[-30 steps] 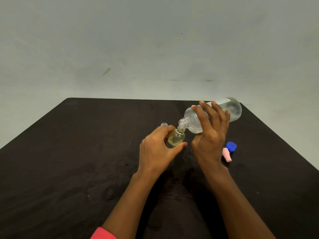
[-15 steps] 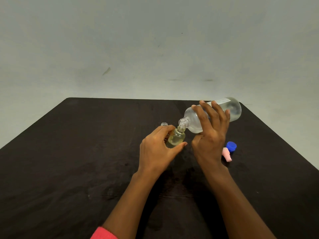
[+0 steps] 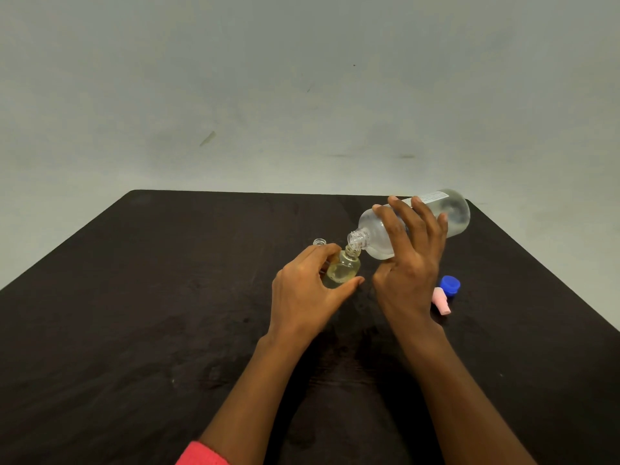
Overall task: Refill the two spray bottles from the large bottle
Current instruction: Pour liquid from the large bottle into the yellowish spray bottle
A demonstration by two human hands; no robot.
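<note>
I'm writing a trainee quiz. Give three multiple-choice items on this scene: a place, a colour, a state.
1. The blue cap lies: A) on the table, right of the right hand B) on a bottle C) on the floor
2. Liquid in the small bottle held by the left hand? A) red B) pale yellow C) blue
3. The large bottle is: A) upright B) flat on the table C) tilted, mouth at the small bottle's neck
Answers: A, it lies beside the pink cap; B, yellowish through clear walls; C, its mouth meets that neck.
</note>
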